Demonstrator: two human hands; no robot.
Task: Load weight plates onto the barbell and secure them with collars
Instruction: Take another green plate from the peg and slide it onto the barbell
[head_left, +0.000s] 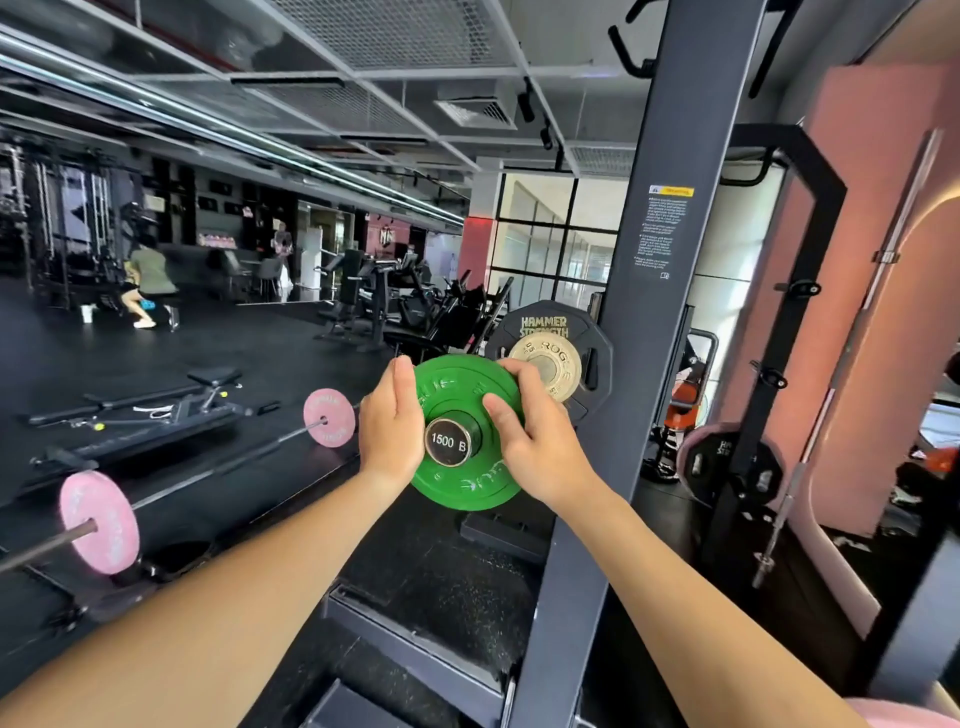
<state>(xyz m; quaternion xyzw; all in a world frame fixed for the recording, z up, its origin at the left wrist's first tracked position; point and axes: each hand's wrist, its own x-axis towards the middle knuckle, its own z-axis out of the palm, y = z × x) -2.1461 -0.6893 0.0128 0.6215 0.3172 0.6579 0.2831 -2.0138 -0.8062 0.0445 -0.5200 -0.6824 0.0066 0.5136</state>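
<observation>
Both hands clasp the round green rubber-coated weight plate (465, 431) at centre frame: the left hand (392, 431) lies with straight fingers flat along its left rim, while the right hand (535, 436) curls over the right rim, thumb pressed on the face. Its bore already sits over the steel barbell sleeve end (448, 442) marked "1500 B". Dense and stiff, with grippy rubber, it likely handles best from opposite rims, pushed squarely along the sleeve. No collar is visible.
</observation>
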